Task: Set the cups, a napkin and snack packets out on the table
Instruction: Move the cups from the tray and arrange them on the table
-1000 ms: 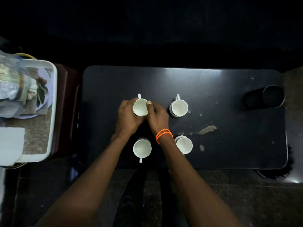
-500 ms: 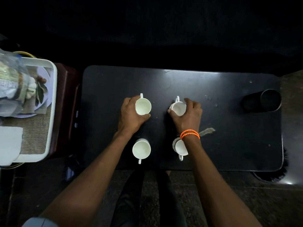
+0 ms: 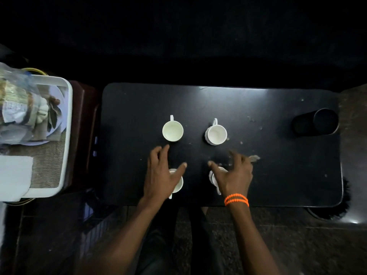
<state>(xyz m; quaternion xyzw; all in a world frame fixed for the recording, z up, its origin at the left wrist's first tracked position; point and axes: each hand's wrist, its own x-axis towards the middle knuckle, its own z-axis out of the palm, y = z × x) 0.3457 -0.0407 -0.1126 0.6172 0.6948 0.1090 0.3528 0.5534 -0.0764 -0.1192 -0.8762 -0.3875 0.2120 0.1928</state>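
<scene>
1. White cups, four in all, stand in a two-by-two block at the centre of the black worktop (image 3: 278,175). The far left cup (image 3: 172,131) sits at 11 o'clock of the block and the far right cup (image 3: 216,134) at 1 o'clock, both upright with handles pointing away.
2. Change: half a second ago each hand was wrapped round one far cup. Both hands have since let go and drawn back toward the person. The far cups now stand free.
3. The left hand (image 3: 160,175) is open, fingers spread, holding nothing. It hovers over the near left cup (image 3: 177,184) at 7 o'clock; contact cannot be confirmed.
4. The right hand (image 3: 232,175) is likewise open and empty, over the near right cup (image 3: 215,178) at 5 o'clock. Motion blur hides whether it touches.
5. Meaning for the task: the far pair appears placed. The near pair probably gets its final adjustment next.
6. The napkin (image 3: 14,175) and the snack packets (image 3: 17,108) remain on the white tray (image 3: 67,135) at 9 o'clock, off the worktop. That part is not yet done.
7. Surface: the worktop is matt, scuffed and speckled with light marks. A dark cylindrical holder (image 3: 315,122) sits at 2 o'clock.
8. Room: dim, with a dark speckled floor below the near edge.
</scene>
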